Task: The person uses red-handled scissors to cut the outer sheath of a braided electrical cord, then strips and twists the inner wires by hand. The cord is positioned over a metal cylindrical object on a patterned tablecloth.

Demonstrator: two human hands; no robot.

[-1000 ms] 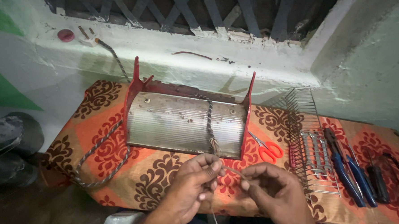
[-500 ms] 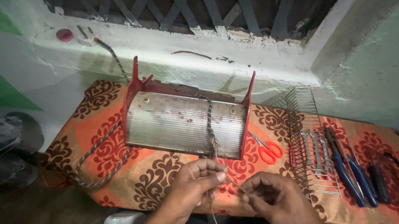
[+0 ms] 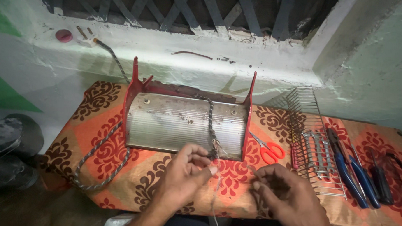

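A red-framed heater body with a ribbed metal reflector (image 3: 184,123) lies on the patterned cloth. A braided cord (image 3: 209,122) runs over the reflector to its front edge. My left hand (image 3: 184,175) pinches the frayed cord end and thin wire strands at that edge. My right hand (image 3: 283,195) sits to the right, its fingertips closed on a thin strand of wire that is hard to see.
Red-handled scissors (image 3: 268,149) lie right of the heater. A wire grille (image 3: 315,143) carries small spanners, with blue-handled pliers (image 3: 350,171) and screwdrivers (image 3: 381,179) beyond. The cord loops left over the orange cloth (image 3: 104,149) up to a plug (image 3: 89,39) on the white sill.
My right hand has slid slightly down and right, away from the cord end. The left hand stays pinched at the reflector's front edge.
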